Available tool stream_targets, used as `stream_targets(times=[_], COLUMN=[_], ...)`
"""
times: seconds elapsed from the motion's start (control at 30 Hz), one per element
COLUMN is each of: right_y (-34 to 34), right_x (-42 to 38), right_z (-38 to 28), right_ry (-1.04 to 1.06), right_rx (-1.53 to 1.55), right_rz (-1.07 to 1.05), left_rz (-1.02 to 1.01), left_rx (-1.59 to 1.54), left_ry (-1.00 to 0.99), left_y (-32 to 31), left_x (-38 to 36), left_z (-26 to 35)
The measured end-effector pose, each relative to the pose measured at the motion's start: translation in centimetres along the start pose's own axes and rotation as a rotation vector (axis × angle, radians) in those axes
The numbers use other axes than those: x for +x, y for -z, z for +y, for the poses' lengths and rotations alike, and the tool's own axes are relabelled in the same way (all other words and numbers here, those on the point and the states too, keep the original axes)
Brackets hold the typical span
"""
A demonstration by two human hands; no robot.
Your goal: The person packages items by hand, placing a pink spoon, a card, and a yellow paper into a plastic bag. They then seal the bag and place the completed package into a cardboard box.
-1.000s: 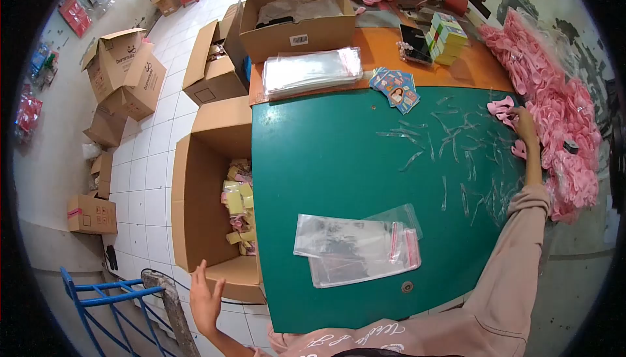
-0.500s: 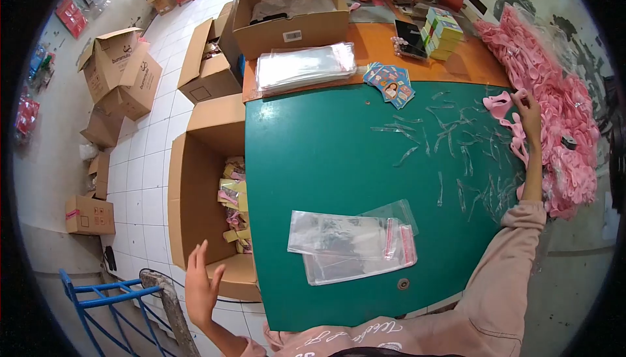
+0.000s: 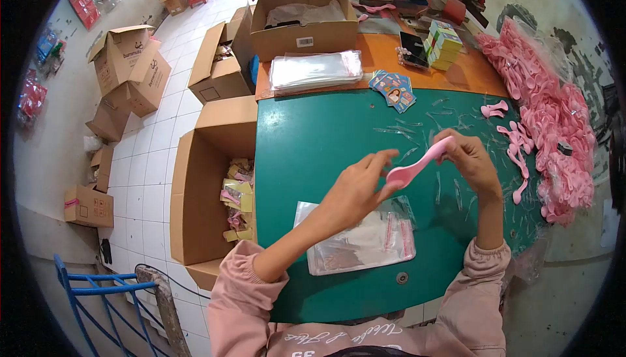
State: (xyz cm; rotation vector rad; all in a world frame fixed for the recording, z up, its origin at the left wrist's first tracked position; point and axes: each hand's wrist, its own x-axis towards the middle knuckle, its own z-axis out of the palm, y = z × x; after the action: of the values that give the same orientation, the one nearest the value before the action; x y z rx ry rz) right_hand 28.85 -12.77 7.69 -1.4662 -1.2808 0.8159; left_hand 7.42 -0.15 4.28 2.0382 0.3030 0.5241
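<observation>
A pink plastic spoon [image 3: 416, 164] is held between both hands above the green table [image 3: 313, 145]. My right hand [image 3: 473, 161] grips its handle end. My left hand [image 3: 358, 187] pinches the bowl end with thumb and fingers. Below the hands lie clear resealable bags [image 3: 362, 243] with a red strip. A large heap of pink spoons [image 3: 554, 122] runs along the table's right side, with a few loose spoons [image 3: 518, 142] near it. Thin clear plastic strips [image 3: 450, 132] are scattered over the green surface.
A stack of clear bags [image 3: 316, 70], printed cards [image 3: 393, 88], small boxes [image 3: 445, 45] and a phone [image 3: 413, 49] sit on the orange table. An open carton [image 3: 208, 187] with packed items stands left. More cartons [image 3: 127, 70] lie on the tiled floor. A blue rail [image 3: 98, 292] stands bottom left.
My right hand came back from the pink heap with a spoon. My left hand rose from beside the carton to the table's middle and took the spoon's other end.
</observation>
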Motion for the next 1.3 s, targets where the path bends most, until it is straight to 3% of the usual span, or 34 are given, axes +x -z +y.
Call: stream_targets(times=[0.13,0.23,0.4,0.47,0.53,0.63,0.67,0.77,0.83,0.97,1.07,1.3], right_y=[1.8,7.2,4.4,-1.3,-5.9,-7.3,-7.4,-7.5,-7.8,-7.9,-7.7,-8.1], right_x=[-0.2,-0.5,-2.8,-2.8,-2.7,-3.0,-3.0,-3.4,-3.3,-3.4,-3.5,-3.5], right_z=[-0.5,3.2,1.6,-0.1,-1.0,-0.3,0.1,0.8,1.0,2.4,2.9,3.5], right_ry=[0.051,-0.514,-0.29,-0.107,-0.051,-0.012,0.023,0.099,0.112,0.12,0.078,0.068], right_rx=[-0.018,-1.343,-0.647,0.034,0.159,0.039,-0.011,-0.096,-0.051,-0.046,-0.06,-0.143], right_rz=[-0.134,0.301,0.234,0.038,0.132,0.212,0.298,0.524,0.627,0.65,0.593,0.585], left_rz=[0.0,0.053,0.063,0.007,-0.087,-0.14,-0.045,-0.072,-0.21,-0.277,-0.056,-0.066], left_rx=[0.096,0.068,-0.068,-0.105,-0.13,-0.029,-0.066,0.342,0.337,0.355,0.358,0.212], left_ry=[-0.057,0.042,0.197,0.185,0.133,0.148,0.042,-0.1,-0.033,0.095,0.027,0.026], left_y=[0.0,1.4,2.5,2.1,1.4,0.8,0.4,-0.3,-0.6,-0.9,-1.3,-1.4], left_x=[-0.1,-1.6,-2.6,-2.4,-2.4,-3.0,-3.4,-4.7,-4.7,-4.7,-5.0,-4.8], left_z=[-1.3,-1.8,-2.7,-2.5,-1.8,-0.9,-1.1,-3.5,-3.9,-4.1,-3.1,-4.0])
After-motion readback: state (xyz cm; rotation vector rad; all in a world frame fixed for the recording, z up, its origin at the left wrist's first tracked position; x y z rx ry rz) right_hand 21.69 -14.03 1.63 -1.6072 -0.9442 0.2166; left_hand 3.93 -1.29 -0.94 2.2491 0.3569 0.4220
